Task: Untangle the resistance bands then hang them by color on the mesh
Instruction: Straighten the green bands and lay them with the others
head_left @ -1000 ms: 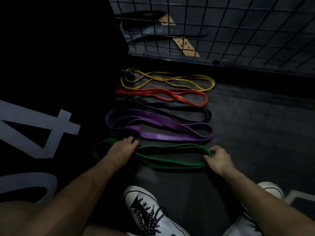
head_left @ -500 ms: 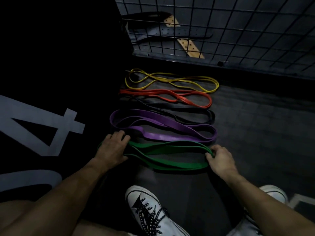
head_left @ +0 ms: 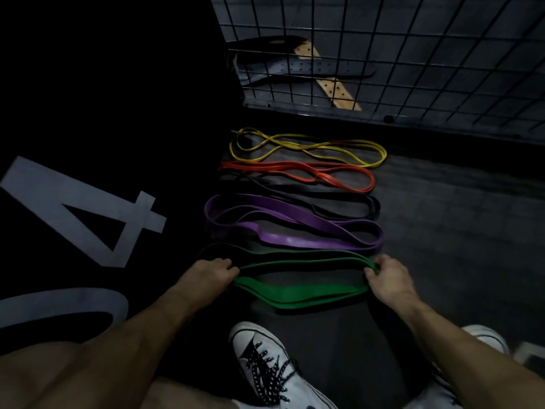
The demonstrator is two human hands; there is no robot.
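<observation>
Green band [head_left: 298, 292], doubled flat loops, hands [head_left: 206, 276] pinching ends

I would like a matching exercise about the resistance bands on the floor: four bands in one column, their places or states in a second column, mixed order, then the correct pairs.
Column 1
1. yellow band
2. black band
3. purple band
4. green band

Column 2
A. held at both ends by the hands
B. nearest the mesh
C. between orange and purple
D. directly beside the green one

Pairs: 1-B, 2-C, 3-D, 4-A
</observation>
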